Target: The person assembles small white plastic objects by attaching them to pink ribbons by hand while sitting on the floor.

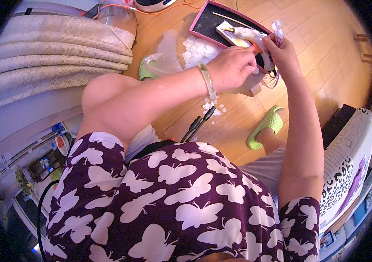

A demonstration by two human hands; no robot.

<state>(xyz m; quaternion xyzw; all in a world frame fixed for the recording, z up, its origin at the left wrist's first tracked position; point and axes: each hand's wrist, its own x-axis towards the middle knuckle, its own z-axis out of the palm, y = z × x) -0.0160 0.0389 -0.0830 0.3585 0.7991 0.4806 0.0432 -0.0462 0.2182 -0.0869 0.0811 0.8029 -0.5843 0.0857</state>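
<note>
My right hand [283, 54] is closed around a bundle of thin wire stems [272, 81], whose shiny, translucent tips [278, 28] stick up above the fingers. Close by on the left, my left hand [234, 66] has its fingers curled together; what they pinch, if anything, is too small to make out. A bangle circles that wrist. Just beyond both hands lies a white glue gun [246, 33] with a gold nozzle and an orange trigger, over a pink box [193, 27] with a dark inside. White petal-shaped pieces [198, 51] are heaped to the left of the box.
A clear plastic bag [167, 51] lies left of the petals. Small white scraps [215, 107] and two black cable connectors [202, 121] are nearer my body. A green slipper [268, 126] is on my right foot. Draped patterned fabric [63, 46] stands at left, a patterned white item [347, 174] at right.
</note>
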